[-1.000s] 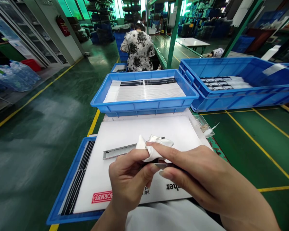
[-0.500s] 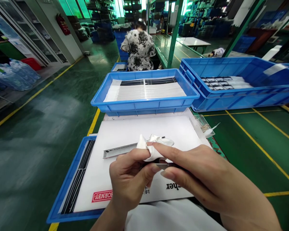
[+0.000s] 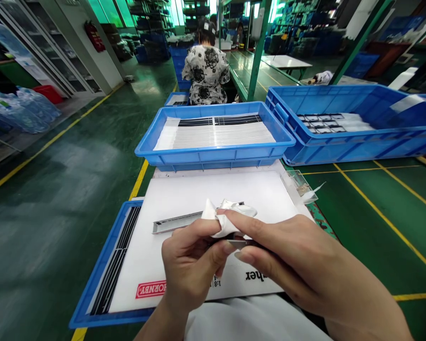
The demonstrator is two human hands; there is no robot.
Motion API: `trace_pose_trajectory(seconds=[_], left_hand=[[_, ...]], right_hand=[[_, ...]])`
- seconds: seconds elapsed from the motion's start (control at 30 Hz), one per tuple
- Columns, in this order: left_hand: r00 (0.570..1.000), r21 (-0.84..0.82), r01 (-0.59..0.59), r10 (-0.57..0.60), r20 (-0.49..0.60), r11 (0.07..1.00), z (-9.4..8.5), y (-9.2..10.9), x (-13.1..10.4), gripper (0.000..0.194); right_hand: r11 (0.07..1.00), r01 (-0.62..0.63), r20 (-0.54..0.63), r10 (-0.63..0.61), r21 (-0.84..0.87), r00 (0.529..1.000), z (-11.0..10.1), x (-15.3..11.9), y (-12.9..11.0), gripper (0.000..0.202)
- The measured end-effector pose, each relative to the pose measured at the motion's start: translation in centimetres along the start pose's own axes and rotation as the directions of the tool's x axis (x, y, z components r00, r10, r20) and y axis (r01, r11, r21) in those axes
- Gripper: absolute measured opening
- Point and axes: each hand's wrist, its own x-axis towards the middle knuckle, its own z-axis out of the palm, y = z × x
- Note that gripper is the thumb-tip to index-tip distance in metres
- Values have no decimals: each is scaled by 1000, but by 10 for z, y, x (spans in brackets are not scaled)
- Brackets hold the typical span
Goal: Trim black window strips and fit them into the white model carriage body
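My left hand (image 3: pixel 190 260) is closed, its thumb and index finger pinching a thin grey-and-black strip (image 3: pixel 237 244) together with a crumpled white cloth (image 3: pixel 227 228). From the other side my right hand (image 3: pixel 294 255) pinches the same strip, index finger pressed on the cloth and thumb underneath. Fingers cover most of the strip. Just behind the hands, a long silvery-grey channel-shaped piece (image 3: pixel 177 222) lies on the white board (image 3: pixel 213 187); the cloth hides part of it.
Beyond the board stands a blue tray (image 3: pixel 213 155) of white sheets and black strips. A deeper blue bin (image 3: pixel 362 149) is to its right. Another blue tray (image 3: pixel 78 310) with black strips sits at left, partly under the board. A person (image 3: pixel 208 71) sits farther back.
My hands, the cloth and the strip keep almost the same place; my right thumb has shifted very slightly left. The seated person's head and body have moved a little.
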Motion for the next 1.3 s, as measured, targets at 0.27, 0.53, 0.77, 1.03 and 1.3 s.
trace_pose_trajectory(seconds=[0.27, 0.53, 0.77, 1.03, 1.3], left_hand=[[1000, -8, 5, -5, 20, 1000, 0, 1, 2, 9], [1000, 12, -16, 16, 16, 1000, 0, 3, 1, 9], [1000, 6, -13, 13, 14, 1000, -3, 1, -1, 12], [1000, -7, 9, -9, -1, 1000, -1, 1, 0, 12], [1000, -9, -5, 5, 18, 1000, -2, 0, 0, 12]], right_hand=[[1000, -7, 10, 7, -10, 1000, -2, 0, -3, 40], [1000, -6, 23, 6, 21, 1000, -1, 2, -2, 41], [999, -16, 34, 15, 37, 999, -1, 1, -3, 41], [1000, -6, 19, 6, 1, 1000, -1, 2, -3, 41], [999, 14, -2, -14, -44, 1000, 0, 0, -3, 41]])
